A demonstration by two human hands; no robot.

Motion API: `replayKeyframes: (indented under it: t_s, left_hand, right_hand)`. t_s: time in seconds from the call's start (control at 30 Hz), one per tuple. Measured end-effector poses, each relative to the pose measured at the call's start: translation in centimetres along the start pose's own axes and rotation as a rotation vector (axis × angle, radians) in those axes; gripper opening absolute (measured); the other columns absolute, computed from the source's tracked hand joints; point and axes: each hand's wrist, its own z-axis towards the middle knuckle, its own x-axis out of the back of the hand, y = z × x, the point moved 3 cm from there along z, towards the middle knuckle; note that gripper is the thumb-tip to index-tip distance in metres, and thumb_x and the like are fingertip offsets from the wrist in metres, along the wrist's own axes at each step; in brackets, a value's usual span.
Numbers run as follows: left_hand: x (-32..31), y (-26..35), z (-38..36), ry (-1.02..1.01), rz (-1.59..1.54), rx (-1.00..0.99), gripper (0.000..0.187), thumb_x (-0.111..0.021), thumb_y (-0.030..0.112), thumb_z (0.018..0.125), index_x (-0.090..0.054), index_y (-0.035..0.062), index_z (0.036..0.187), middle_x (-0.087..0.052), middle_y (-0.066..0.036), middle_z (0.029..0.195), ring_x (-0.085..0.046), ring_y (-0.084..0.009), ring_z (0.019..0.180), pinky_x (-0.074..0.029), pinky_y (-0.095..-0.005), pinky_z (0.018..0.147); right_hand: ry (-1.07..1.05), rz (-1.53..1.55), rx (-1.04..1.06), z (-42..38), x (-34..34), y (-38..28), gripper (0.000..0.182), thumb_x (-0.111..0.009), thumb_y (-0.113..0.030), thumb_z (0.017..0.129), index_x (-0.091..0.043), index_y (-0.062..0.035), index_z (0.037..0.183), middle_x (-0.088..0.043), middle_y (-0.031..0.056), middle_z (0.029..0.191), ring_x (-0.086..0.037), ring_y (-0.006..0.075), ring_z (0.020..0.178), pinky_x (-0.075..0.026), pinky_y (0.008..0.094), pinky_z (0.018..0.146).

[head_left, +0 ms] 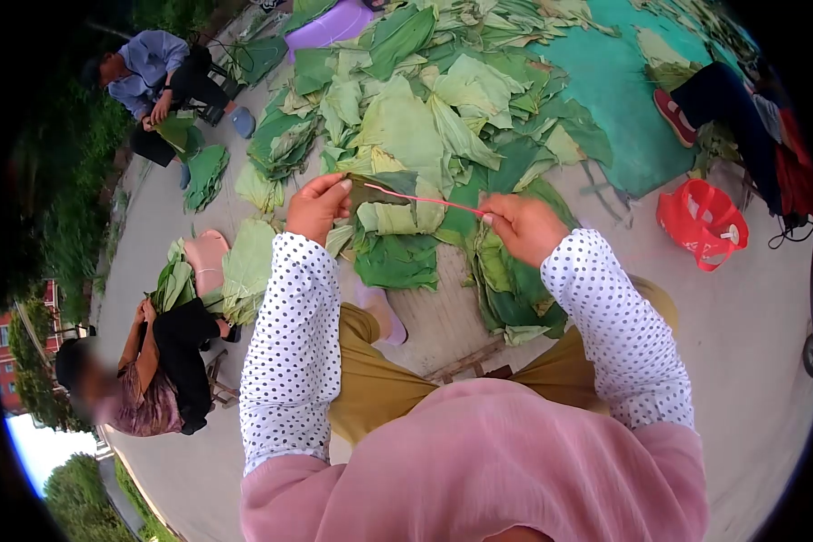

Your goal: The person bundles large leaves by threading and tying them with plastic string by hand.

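A thin red cord (432, 200) with a pale far end stretches between my two hands above a pile of large green leaves (397, 126). My right hand (526, 226) pinches its near end between thumb and fingers. My left hand (318, 208) is closed, thumb against fingers, at the edge of a dark green leaf (390, 182), with the cord's pale end just beside its fingertips. Below the cord lies a folded bundle of leaves (397, 260) on the ground. More layered leaves (515, 294) rest between my knees, near my right hand.
Two people (158, 81) (149, 379) sit at the left handling leaves. A third person's leg (727, 113) shows at the right, beside a red bag (703, 224). A green sheet (619, 99) lies under some leaves. A purple container (330, 25) stands at the back.
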Motion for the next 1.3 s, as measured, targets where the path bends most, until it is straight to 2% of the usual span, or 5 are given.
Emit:
replayKeyframes:
  t_s: [0.07, 0.43, 0.93, 1.1, 1.3]
  left_hand:
    - [0.6, 1.0, -0.5, 0.126, 0.151, -0.179, 0.028, -0.072, 0.013, 0.087, -0.065, -0.0002, 0.112, -0.067, -0.001, 0.089, -0.060, -0.0078, 0.081, -0.048, -0.0236, 0.074]
    - [-3.2, 3.1, 0.0, -0.048, -0.218, 0.035, 0.019, -0.064, 0.014, 0.094, -0.064, 0.0036, 0.110, -0.066, 0.000, 0.095, -0.060, -0.0087, 0.080, -0.047, -0.0229, 0.069]
    - [-8.1, 1.4, -2.5, -0.179, -0.008, -0.015, 0.029, -0.061, 0.010, 0.095, -0.064, 0.0090, 0.123, -0.060, 0.005, 0.086, -0.048, -0.0020, 0.070, -0.039, -0.0186, 0.061]
    - [-12.5, -1.3, -4.2, -0.235, 0.049, -0.140, 0.026, -0.056, 0.008, 0.096, -0.063, 0.0023, 0.121, -0.065, -0.002, 0.105, -0.058, -0.0101, 0.096, -0.046, -0.0246, 0.088]
    - [-15.0, -2.0, -6.1, -0.441, 0.177, -0.162, 0.032, -0.052, 0.012, 0.099, -0.057, -0.0006, 0.129, -0.063, -0.008, 0.120, -0.058, -0.0141, 0.108, -0.045, -0.0272, 0.094]
  right_hand:
    - [0.000, 0.000, 0.008, 0.2, 0.2, -1.1, 0.013, -0.059, -0.013, 0.095, -0.065, -0.0054, 0.103, -0.064, 0.0166, 0.084, -0.062, 0.0341, 0.073, -0.049, 0.0404, 0.066]
    - [0.014, -0.010, -0.027, 1.6, 0.5, -1.3, 0.014, -0.058, -0.013, 0.095, -0.066, -0.0051, 0.104, -0.065, 0.0171, 0.084, -0.062, 0.0352, 0.071, -0.050, 0.0404, 0.066]
    - [-0.050, -0.100, -0.089, 1.3, 0.6, -0.9, 0.015, -0.057, -0.015, 0.094, -0.066, -0.0053, 0.101, -0.065, 0.0175, 0.084, -0.062, 0.0388, 0.076, -0.049, 0.0459, 0.067]
    - [-0.099, -0.092, -0.175, 1.4, 0.4, -0.8, 0.020, -0.059, -0.018, 0.092, -0.060, -0.0051, 0.108, -0.067, 0.0194, 0.083, -0.064, 0.0404, 0.079, -0.049, 0.0499, 0.070]
    - [-0.144, -0.022, -0.236, 2.0, -0.2, -0.5, 0.034, -0.063, -0.015, 0.091, -0.052, -0.0029, 0.120, -0.068, 0.0200, 0.091, -0.066, 0.0381, 0.084, -0.051, 0.0457, 0.073]
